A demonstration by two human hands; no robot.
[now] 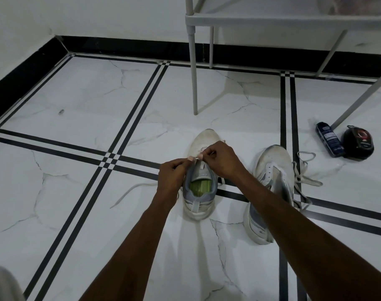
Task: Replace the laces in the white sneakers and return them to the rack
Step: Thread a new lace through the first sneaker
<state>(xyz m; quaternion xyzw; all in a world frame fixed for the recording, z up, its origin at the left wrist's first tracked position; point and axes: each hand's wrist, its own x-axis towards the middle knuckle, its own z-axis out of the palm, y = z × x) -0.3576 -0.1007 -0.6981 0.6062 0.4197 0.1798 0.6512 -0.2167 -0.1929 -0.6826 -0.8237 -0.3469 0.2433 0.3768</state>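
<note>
Both hands work over the sneaker [199, 181] standing on the floor [76, 105]. The left hand [173, 177] and right hand [223, 160] pinch the lace [198, 157] between fingertips, probably to thread an eyelet. The second sneaker [270, 170] lies to their right.

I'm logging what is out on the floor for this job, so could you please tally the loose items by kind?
White sneakers: 2, one being laced and one lying beside it
Loose laces: 2, left of the shoe and right of the other shoe
Dark blue bottle: 1
Black round case: 1
Total: 6
</note>
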